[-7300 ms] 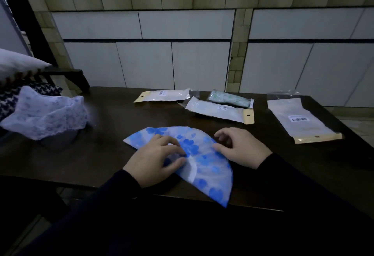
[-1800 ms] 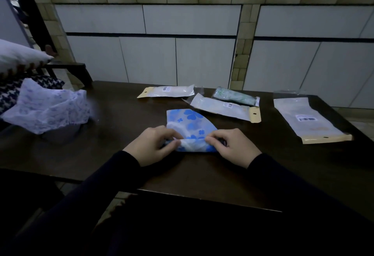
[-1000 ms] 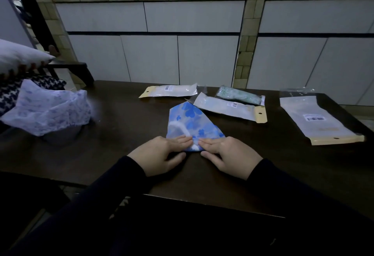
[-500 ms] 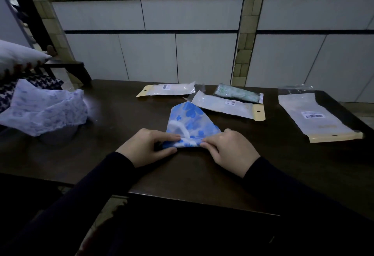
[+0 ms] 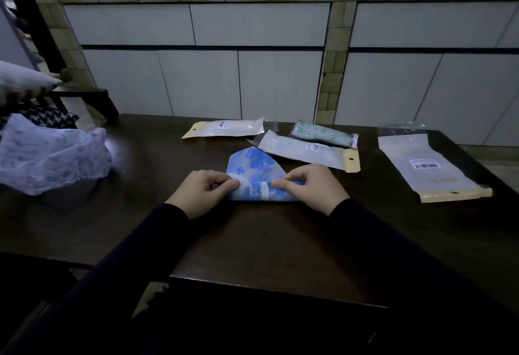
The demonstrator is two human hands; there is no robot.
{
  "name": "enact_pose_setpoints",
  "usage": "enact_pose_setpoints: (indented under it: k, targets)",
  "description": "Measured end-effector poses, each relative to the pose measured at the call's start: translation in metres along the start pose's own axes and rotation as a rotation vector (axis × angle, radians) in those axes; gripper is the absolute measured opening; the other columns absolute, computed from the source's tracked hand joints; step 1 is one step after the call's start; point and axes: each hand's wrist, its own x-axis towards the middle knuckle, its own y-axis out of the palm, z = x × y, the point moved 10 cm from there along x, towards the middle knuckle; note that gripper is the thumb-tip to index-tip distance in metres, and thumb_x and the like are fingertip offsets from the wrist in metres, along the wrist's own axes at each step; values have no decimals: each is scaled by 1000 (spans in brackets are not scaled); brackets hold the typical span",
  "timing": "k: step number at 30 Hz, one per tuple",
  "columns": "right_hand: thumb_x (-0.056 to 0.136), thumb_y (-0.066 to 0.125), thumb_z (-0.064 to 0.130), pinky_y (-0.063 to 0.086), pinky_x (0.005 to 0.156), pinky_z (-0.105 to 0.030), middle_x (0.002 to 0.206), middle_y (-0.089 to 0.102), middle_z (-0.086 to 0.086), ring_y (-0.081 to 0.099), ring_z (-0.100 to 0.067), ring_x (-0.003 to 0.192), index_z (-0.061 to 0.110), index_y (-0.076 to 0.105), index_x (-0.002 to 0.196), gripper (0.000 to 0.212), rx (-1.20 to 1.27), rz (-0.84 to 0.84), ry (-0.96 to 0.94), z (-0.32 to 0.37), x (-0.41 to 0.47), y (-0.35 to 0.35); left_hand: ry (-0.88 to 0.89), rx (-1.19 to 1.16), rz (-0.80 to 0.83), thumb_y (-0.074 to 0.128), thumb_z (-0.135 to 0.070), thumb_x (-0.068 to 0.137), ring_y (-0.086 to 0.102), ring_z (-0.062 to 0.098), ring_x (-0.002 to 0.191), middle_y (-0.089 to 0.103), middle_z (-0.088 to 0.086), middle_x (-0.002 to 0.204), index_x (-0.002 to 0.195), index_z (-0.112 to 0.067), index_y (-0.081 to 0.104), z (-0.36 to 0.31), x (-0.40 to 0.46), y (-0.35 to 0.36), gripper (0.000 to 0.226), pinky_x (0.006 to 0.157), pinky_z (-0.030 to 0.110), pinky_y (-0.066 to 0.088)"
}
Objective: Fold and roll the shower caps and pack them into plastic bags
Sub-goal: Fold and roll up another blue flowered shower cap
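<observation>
Blue-flowered shower cap is being rolled, both the left hand and right hand pinching its roll; slippery plastic beyond the fingers is likely springing loose.

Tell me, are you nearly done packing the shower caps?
Not yet. Three packed bags lie at the back of the table. The left hand and right hand are rolling the blue cap from its near edge. It needs bagging, maybe in the flat bag. The pale caps wait unfolded.
</observation>
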Motion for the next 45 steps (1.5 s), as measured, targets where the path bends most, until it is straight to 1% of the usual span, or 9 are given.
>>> enact_pose_setpoints:
  k: [7, 14, 20, 23, 28, 33, 36, 40, 45]
  targets:
    - [81, 66, 53, 44, 75, -20, 92, 64, 9, 55, -3, 87, 22, 73, 93, 34, -124, -83, -21, -6, 5, 0, 44, 25, -88, 68, -36, 85, 57, 3, 78, 59, -15, 81, 91, -46, 68, -2, 3, -5, 11, 77, 22, 47]
    - [92, 59, 34, 42, 101, -31, 126, 62, 6, 53, -12, 118, 23, 71, 111, 25, -441, -171, -498, 54, -21, 15, 123, 174, -114, 68, -35, 85, 54, 5, 96, 63, -13, 99, 97, -28, 75, -6, 8, -3, 16, 84, 28, 46]
    - [100, 41, 38, 30, 113, -35, 149, 39, 14, 38, -4, 135, 31, 44, 141, 42, -500, 131, -357, 36, -13, 46, 334, 258, -117, 62, -31, 89, 60, 5, 106, 69, -8, 114, 106, -23, 74, -28, -1, 5, 22, 105, 32, 34]
    - [101, 42, 37, 22, 116, -27, 150, 35, 14, 32, -2, 138, 30, 41, 143, 43, -468, 177, -320, 32, -13, 47, 242, 173, 66, 45, -50, 94, 44, -2, 126, 55, -18, 132, 126, -31, 61, -23, -3, 19, 41, 115, 26, 18]
    - [101, 39, 41, 16, 117, -27, 153, 30, 9, 22, -3, 142, 22, 34, 147, 50, -469, 216, -208, 13, -11, 40, 153, 211, 216, 53, -46, 91, 27, -15, 129, 39, -27, 139, 136, -36, 48, -14, -4, 30, 46, 120, 29, 7]
    - [99, 44, 41, 27, 109, -20, 141, 51, 9, 43, -3, 131, 23, 49, 138, 44, -490, 115, -248, 16, -20, 21, 206, 157, 41, 72, -40, 81, 41, -17, 115, 57, -25, 123, 121, -34, 65, -17, -6, 14, 41, 103, 6, 30]
    - [97, 46, 46, 46, 93, -25, 117, 68, 8, 59, -8, 105, 29, 61, 127, 37, -529, 60, -260, 19, -23, 6, 318, 168, 10, 73, -37, 81, 58, -8, 105, 68, -17, 114, 113, -30, 70, -28, -9, 14, 34, 93, 14, 46]
    - [95, 48, 46, 51, 77, -29, 91, 71, 7, 60, -7, 81, 28, 71, 109, 32, -480, 18, -242, 15, -25, -9, 440, 188, -12, 58, -47, 86, 57, -2, 92, 65, -10, 99, 102, -21, 74, -45, -10, 18, 35, 80, 12, 47]
    - [93, 55, 42, 43, 66, -14, 85, 65, 12, 57, -4, 80, 26, 74, 104, 27, -303, -4, -103, 5, -15, -20, 297, 130, -53, 60, -45, 88, 57, 2, 79, 61, -9, 84, 92, -30, 71, -38, -1, 14, 19, 71, 11, 41]
